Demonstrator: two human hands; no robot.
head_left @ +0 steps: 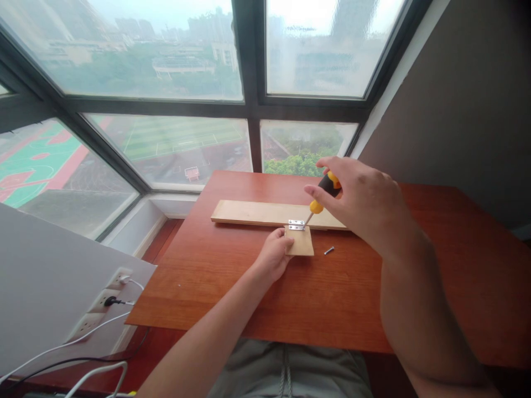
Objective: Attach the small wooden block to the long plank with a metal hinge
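Observation:
My left hand (277, 251) pinches the left edge of a small square wooden board (302, 244), thumb on top. A silver metal hinge (296, 225) lies along the board's far edge, next to a long wooden plank (249, 211). In my right hand (359, 196) is a screwdriver (327, 187) with a black and yellow handle, gripped from above and tilted. Its tip meets the hinge near the right end; the exact contact point is too small to make out. To the right of the small board lies a loose screw (329, 250).
The reddish-brown wooden table (215, 276) extends to both sides. Large windows (166, 138) stand behind it. At the lower left, wall sockets (103, 301) hold plugs, with white and black cables (62, 349) running below. A grey wall (456, 121) rises at the right.

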